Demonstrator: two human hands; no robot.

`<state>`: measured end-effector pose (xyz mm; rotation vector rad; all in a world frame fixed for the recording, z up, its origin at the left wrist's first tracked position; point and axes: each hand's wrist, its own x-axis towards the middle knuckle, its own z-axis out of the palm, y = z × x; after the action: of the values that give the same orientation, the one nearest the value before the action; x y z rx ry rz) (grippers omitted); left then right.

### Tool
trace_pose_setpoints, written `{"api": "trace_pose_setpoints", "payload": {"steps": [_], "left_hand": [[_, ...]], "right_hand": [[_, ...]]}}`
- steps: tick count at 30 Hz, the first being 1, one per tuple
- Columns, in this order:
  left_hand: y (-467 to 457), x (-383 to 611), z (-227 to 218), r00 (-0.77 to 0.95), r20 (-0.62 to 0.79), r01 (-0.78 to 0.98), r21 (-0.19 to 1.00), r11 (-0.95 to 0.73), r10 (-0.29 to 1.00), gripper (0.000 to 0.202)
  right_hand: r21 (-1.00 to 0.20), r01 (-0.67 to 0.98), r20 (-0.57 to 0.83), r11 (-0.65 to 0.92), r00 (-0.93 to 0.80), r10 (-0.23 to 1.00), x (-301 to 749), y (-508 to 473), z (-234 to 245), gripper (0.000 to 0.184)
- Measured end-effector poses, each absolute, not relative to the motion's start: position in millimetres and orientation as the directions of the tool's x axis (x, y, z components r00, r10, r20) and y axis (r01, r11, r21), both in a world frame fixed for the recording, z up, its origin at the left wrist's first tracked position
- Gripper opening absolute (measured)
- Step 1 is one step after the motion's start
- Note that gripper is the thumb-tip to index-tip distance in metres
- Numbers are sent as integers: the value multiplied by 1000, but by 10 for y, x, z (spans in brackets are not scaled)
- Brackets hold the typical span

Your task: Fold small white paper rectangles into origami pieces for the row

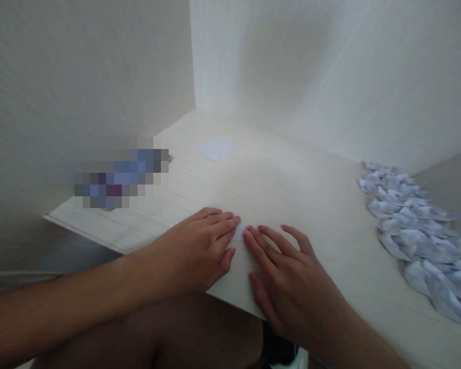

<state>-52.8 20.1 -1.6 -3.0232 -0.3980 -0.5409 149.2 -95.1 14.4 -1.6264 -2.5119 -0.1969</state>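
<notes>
Near the front edge of the tabletop (292, 184), a small white paper (239, 233) lies flat between both hands; left hand (200, 248) and right hand (282, 279) press it with flat, unclenched fingers, fingertips meeting over it, equally near; its long axis is hidden

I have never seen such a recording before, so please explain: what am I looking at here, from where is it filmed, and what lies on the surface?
This is one picture from a camera worn on a person's head, looking forward and down. There is no machine, only two bare hands. The left hand and the right hand lie flat on a pale table, fingertips meeting over a small white paper, which is mostly hidden. Neither hand grips anything; they press down. Farther back lies a white paper square. On the right is a pile of folded paper pieces. On the left a blurred patch hides something.
</notes>
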Motion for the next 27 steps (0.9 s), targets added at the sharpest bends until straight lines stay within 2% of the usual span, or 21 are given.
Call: {"api": "trace_pose_setpoints", "payload": {"steps": [3,5,8,11,15,17,20,23,27], "left_hand": [[243,-472,-25,904,368,238,-10,-971,218,37],[275,-433,18,926,278,254,38,-967,254,33],[359,-347,167,908,20,405,211,-890,418,28],[499,-201,372,886,-22,458,207,-864,464,22],[724,33,589,841,-118,537,290,-792,527,4],[816,124,632,802,-198,594,353,-722,563,17],[893,200,624,724,-336,685,454,-570,602,19],[900,215,593,655,-422,737,540,-406,627,33],[880,178,615,620,-512,747,618,-246,594,42]], "right_hand": [[14,938,144,346,-345,928,1382,-959,173,59],[-3,952,125,306,-303,945,1302,-968,177,66],[-17,975,133,221,-217,967,1190,-993,147,72],[-61,988,154,139,-128,980,1115,-1035,92,70],[-120,990,187,78,-55,981,1080,-1085,37,66],[-125,990,200,65,-39,979,1076,-1095,26,65],[-130,990,215,58,-29,976,1071,-1094,24,63],[-126,991,205,50,-23,979,1061,-1093,41,63],[-106,993,188,47,-26,982,1052,-1108,75,61]]}}
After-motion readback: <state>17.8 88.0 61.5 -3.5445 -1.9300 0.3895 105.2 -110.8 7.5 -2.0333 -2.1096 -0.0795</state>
